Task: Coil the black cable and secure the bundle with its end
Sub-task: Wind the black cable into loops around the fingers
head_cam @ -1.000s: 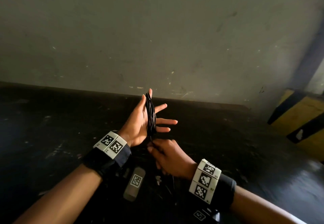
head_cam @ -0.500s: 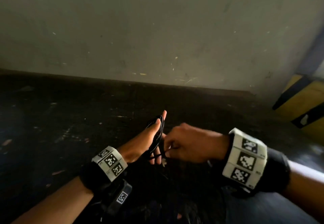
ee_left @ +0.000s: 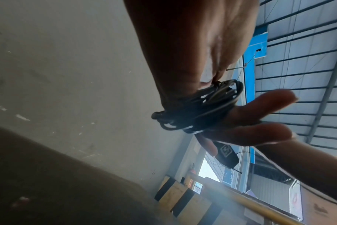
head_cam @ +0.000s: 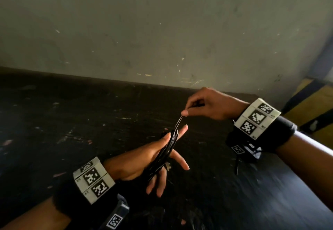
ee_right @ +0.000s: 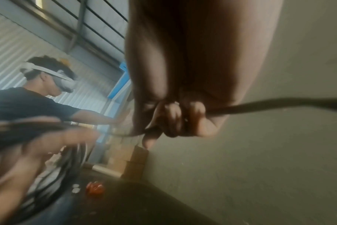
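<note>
The black cable (head_cam: 164, 153) is wound in several loops around my left hand (head_cam: 144, 157), running between thumb and forefinger and across the palm. That hand's fingers are straight and spread, palm turned right. In the left wrist view the coil (ee_left: 198, 109) sits bunched at the base of the fingers. My right hand (head_cam: 185, 113) is up and to the right of the coil. It pinches a short stretch of the cable end (head_cam: 178, 122), drawn taut up from the coil's top. In the right wrist view the curled fingers (ee_right: 175, 121) grip the strand (ee_right: 279, 105).
Both hands hover over a dark scuffed table (head_cam: 90, 121) that meets a grey wall (head_cam: 162, 31). A yellow and black striped barrier (head_cam: 317, 107) stands at the right. In the right wrist view another person (ee_right: 29, 103) works nearby and an orange object (ee_right: 94, 188) lies on the table.
My right hand came from below the left palm, round to its right side, then rose, pulling the cable end taut. The left hand dropped lower and tilted forward.
</note>
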The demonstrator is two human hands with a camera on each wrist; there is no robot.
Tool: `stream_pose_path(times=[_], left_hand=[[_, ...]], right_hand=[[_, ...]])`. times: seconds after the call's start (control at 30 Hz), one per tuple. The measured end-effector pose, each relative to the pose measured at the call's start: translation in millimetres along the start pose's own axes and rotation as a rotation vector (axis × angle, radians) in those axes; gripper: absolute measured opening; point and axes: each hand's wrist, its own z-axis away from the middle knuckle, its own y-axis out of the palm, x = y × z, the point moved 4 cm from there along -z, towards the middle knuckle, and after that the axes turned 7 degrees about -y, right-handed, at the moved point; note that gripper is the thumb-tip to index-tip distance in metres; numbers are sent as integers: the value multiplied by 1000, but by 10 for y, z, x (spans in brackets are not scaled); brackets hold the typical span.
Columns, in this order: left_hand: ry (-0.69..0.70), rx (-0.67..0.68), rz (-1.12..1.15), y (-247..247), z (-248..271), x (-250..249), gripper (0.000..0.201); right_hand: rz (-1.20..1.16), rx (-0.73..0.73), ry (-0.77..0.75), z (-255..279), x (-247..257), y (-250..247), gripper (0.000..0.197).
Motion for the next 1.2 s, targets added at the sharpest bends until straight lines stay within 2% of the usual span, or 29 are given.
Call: stream_pose_path(times=[0.1,0.17,0.23,0.3,0.37,0.47,0.6,0.7,0.87,1.03,1.2], left_hand=[[51,25,66,-3,-2,-119,43],[104,16,129,-29,-20,-243,46],[169,-7,198,-95,-65,-374,48],[236,-40,271,-180,-137,-492,46],[279,-94,340,-286,-227,-580,48],[312,-197,379,-439,-335,-622,49],[320,-322,327,-557,-441,-564,47],[302,-406,259,-594,-454,-496,48],[189,-483,59,-554,-451,-244,55],[81,-425,19,-336,-446,2,60],[61,-329,-14,-74,-362,45,51]], right_hand=[[-57,-89,-35,10,-113,206,18],[-133,-192,-34,28,-167,422,24],[-237,-294,-21,54,-185,669,27],[-336,-372,-22,67,-141,922,16],[-386,-406,3,52,-69,1110,20],[-400,-315,109,12,53,1304,31],[-540,-65,296,39,209,1439,24],[-507,81,306,116,313,1436,22],[-181,91,77,233,507,1236,18],[36,140,81,324,522,828,12],[120,114,136,351,472,503,25]])
